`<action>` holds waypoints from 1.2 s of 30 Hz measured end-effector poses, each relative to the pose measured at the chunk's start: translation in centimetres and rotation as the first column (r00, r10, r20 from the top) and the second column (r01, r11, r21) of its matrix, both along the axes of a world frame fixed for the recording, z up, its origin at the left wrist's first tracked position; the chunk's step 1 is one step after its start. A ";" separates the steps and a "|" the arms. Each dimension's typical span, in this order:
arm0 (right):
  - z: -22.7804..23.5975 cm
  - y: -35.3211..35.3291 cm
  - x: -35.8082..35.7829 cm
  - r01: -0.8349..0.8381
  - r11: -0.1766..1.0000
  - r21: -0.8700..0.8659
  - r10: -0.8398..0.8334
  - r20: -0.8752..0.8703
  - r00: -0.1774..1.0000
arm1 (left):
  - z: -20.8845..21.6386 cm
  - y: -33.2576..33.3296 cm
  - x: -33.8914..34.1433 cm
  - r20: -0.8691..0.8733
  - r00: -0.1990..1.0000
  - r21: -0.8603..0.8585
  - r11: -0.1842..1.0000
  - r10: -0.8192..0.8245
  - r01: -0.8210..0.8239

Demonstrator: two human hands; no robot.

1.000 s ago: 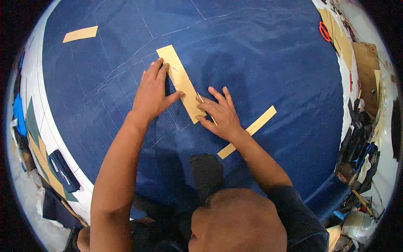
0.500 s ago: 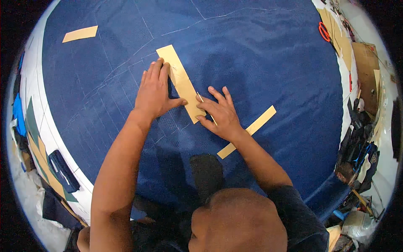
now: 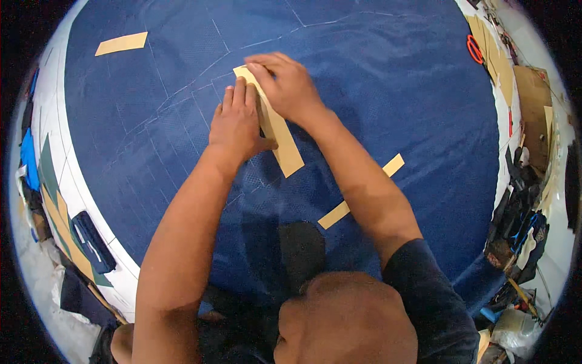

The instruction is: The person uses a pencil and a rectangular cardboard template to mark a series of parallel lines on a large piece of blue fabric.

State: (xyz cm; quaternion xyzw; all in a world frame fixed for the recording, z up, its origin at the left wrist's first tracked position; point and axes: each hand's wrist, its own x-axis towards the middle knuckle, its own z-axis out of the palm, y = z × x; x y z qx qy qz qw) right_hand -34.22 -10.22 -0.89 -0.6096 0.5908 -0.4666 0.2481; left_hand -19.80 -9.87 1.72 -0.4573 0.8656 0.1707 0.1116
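Observation:
A long yellow card strip lies slanted on a large sheet of dark blue fabric marked with thin pale lines. My left hand presses along the strip's left side, fingers stretched out toward its far end and thumb lower down. At that far end, my right hand bends over the strip's right corner, thumb and fingers drawn together. Whatever it pinches is hidden by the fingers. A narrower card strip is partly covered by my right forearm. Another short card piece rests at the far left.
Red-handled scissors lie at the far right edge beside brown card. Dark scraps and clutter line the right side. At left, a dark blue folded bundle sits on the white lined edge.
My right hand has moved from the strip's near end up to its far end. The thin pale stick seen in its fingers before is now out of sight. My left hand stays on the strip.

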 end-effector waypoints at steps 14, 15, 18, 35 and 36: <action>-1.6 -4.7 0.2 -0.220 0.966 0.137 0.244 -0.190 0.951 | 0.2 -0.3 -0.1 0.003 1.000 0.005 1.000 0.017 -0.017; -1.7 -4.8 0.1 -0.221 0.970 0.104 0.239 -0.219 0.946 | 0.1 -0.4 -0.1 -0.013 1.000 0.006 1.000 0.008 -0.008; -1.8 -5.0 0.2 -0.206 0.975 0.087 0.222 -0.273 0.936 | -0.2 -0.3 -0.2 -0.016 1.000 -0.018 1.000 -0.001 0.001; -2.3 -4.8 0.2 -0.128 0.986 0.102 0.147 -0.199 0.969 | -0.2 -0.3 -0.3 0.017 1.000 -0.026 1.000 0.003 -0.003; -2.4 -4.8 0.2 -0.135 0.988 0.075 0.148 -0.213 0.966 | -0.1 -0.4 -0.5 0.020 1.000 -0.021 1.000 0.000 0.001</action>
